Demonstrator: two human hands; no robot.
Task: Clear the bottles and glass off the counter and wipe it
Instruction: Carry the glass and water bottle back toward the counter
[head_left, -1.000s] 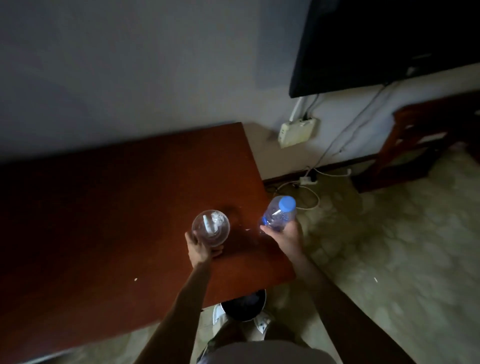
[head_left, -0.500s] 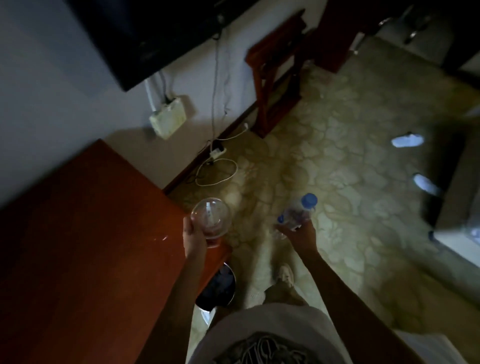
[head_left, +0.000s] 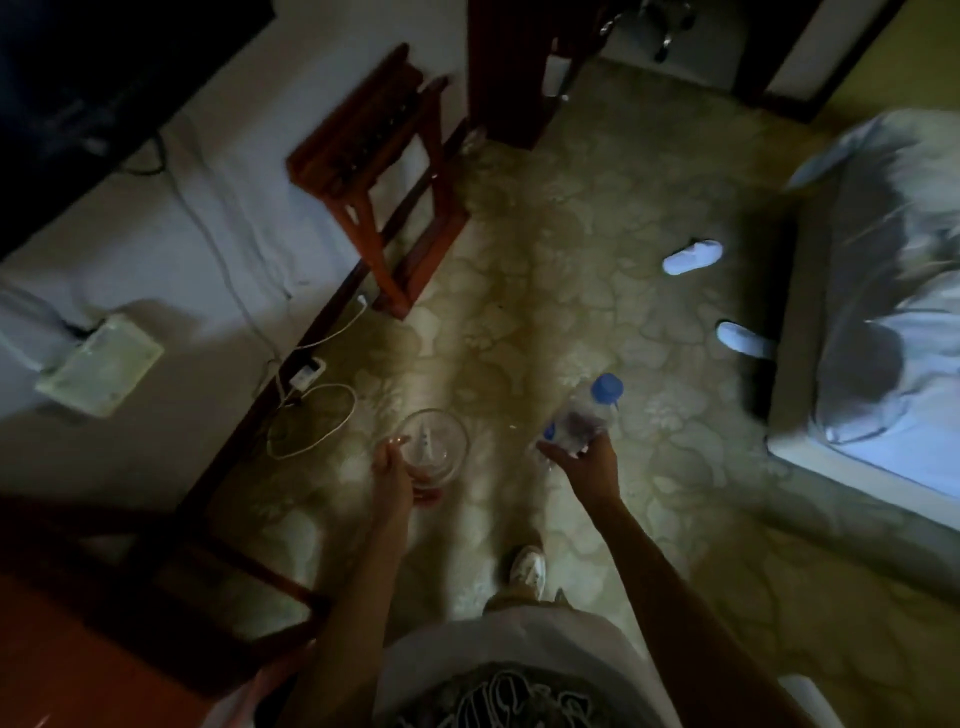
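My left hand grips a clear drinking glass by its side and holds it upright over the patterned floor. My right hand is closed around a clear plastic water bottle with a blue cap, tilted so the cap points up and to the right. Both are held out in front of me, away from the red-brown wooden counter, of which only a corner shows at the lower left.
A wooden folding rack stands against the wall ahead. Cables and a power strip lie along the baseboard. Two white slippers sit beside a bed on the right. A dark doorway area is at the top.
I have turned right, away from the counter, carrying the glass and the bottle; the counter has slid to the lower left and the bed and slippers have come into view.
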